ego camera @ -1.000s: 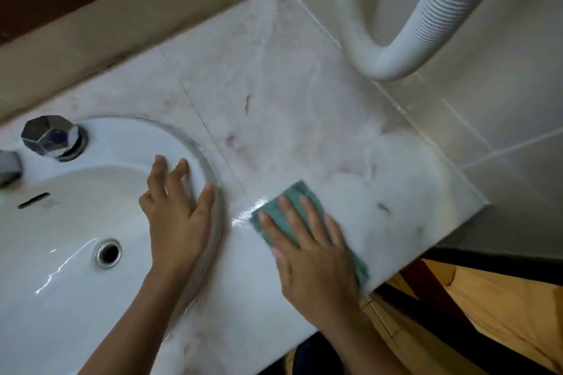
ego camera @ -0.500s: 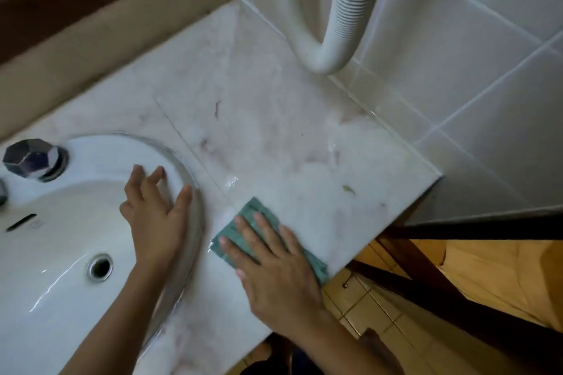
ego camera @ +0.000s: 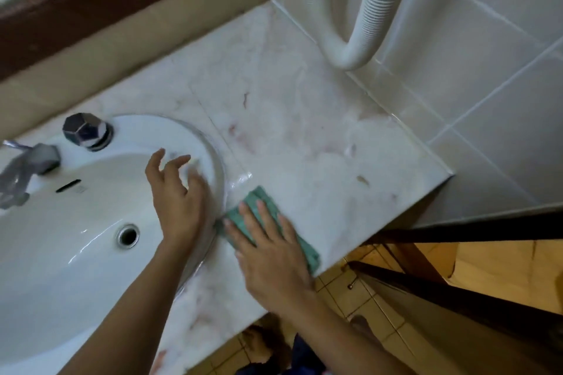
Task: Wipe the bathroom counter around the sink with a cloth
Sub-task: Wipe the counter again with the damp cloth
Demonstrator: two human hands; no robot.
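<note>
The cloth [ego camera: 262, 195] is pressed flat to the worktop [ego camera: 304, 119] by the right hand [ego camera: 268, 256], fingers straight and slightly spread, just beside the sink [ego camera: 76, 259] rim and near the front edge. The left hand [ego camera: 179, 204] is rested on the rim, fingers loosely spread, nothing held. The cloth could be dragged off the front edge by a stroke drawn toward the body. The wet streak [ego camera: 240, 178] could be smeared rather than lifted under uneven pressure. The brown marks [ego camera: 243, 100] farther back could be missed if strokes are kept short.
</note>
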